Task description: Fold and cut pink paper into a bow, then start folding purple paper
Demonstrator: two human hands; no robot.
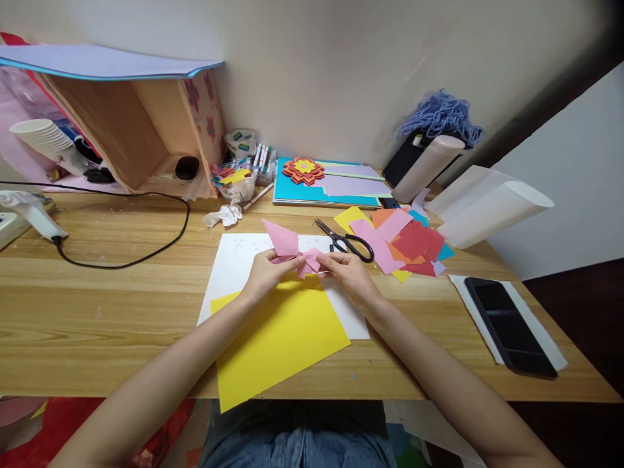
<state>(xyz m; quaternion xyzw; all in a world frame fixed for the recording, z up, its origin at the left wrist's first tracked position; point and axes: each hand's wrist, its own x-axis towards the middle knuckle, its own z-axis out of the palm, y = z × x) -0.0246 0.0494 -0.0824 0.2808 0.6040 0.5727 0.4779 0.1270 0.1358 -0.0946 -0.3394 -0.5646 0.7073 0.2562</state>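
Both hands hold one piece of folded pink paper (285, 238) above the sheets on the table. My left hand (270, 273) pinches its left side, where a large pointed flap sticks up. The fingers of my right hand (347, 272) are closed on the smaller, gathered right end. Under the hands lie a yellow sheet (277, 344), which overhangs the table's front edge, and a white sheet (209, 305) beneath it. Black-handled scissors (345, 240) lie just beyond my right hand, partly on the white sheet.
Coloured paper scraps (414, 244) are piled to the right, near a phone (509, 325). A glue gun (34, 214) with a black cord (121, 265) is at left. A box (141, 130), a paper flower (303, 171) and paper rolls (429, 169) stand or lie along the back.
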